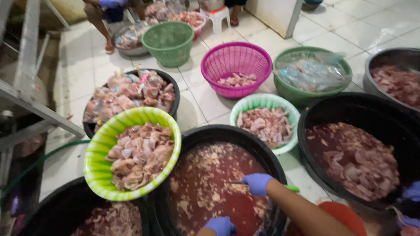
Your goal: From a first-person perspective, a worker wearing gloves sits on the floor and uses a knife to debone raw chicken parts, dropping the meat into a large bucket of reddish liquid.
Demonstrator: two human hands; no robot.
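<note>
My right hand [257, 183], in a blue glove, is closed around a knife [290, 188] with a green handle. Its thin blade points left over a big black tub [280, 162] of reddish water with pale meat scraps floating in it. My left hand [220, 225], also in a blue glove, is curled low over the same tub at the bottom edge of the view. What it holds is hidden.
A green striped bowl [97, 150] of meat pieces rests on the tub rims at left. Around it are a mint bowl [262, 100], a pink basket [236, 54], green baskets [168, 41], another black tub [315, 113] and a dark basin [173, 89]. Another gloved hand [412, 191] shows at right. A person [98, 17] sits at the back.
</note>
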